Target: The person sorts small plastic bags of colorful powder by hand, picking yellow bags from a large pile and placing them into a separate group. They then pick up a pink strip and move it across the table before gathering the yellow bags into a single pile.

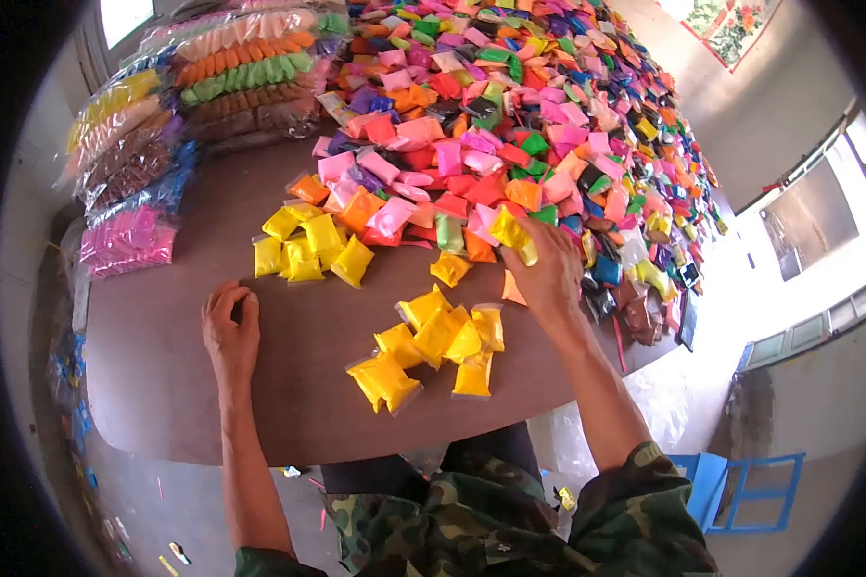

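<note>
My right hand is closed on a small yellow packet at the near edge of the big mixed heap. Over on the left, my left hand rests at the table, its fingers curled in with the thumb against them and nothing visible in them. Between my hands and closer to me lies a loose group of deeper yellow packets. A second cluster of lemon-yellow packets lies beyond my left hand. One more yellow packet sits alone just left of my right hand.
A large heap of small multicoloured packets covers the back and right of the brown table. Clear bags of sorted packets are stacked at the back left, with a pink bundle in front. A blue stool stands at lower right.
</note>
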Tool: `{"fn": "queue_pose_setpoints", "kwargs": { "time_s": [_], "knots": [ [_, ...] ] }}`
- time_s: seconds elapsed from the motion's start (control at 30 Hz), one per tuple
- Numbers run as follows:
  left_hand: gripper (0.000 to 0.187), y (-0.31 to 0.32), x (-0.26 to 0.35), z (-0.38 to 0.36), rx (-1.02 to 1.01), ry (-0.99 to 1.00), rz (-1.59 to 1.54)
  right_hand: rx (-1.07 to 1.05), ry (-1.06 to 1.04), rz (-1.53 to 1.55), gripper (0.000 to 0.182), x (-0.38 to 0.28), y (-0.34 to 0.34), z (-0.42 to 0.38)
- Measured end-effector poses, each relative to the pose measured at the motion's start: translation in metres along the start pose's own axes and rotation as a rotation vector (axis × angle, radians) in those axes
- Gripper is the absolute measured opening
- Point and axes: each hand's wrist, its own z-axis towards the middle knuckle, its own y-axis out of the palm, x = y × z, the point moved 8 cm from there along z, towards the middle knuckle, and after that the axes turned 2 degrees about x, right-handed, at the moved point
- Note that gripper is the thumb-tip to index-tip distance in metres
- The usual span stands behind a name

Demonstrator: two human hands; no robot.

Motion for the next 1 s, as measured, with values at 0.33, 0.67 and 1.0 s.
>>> {"fn": "queue_pose_setpoints", "kwargs": {
  "time_s": [0.33,0.67,1.0],
  "knots": [
    [0.015,-0.005,0.008,0.001,0.043,0.034,-0.036,-0.076,-0.094,0.496,0.045,-0.113,0.026,0.018],
    [0.014,-0.002,0.002,0.001,0.014,0.000,-0.047,-0.038,-0.171,0.472,0.038,-0.154,0.043,0.021],
    [0.019,0.000,0.003,0.001,-0.066,-0.081,0.004,0.027,0.266,0.105,0.033,0.042,-0.022,-0.052]
  ]
}}
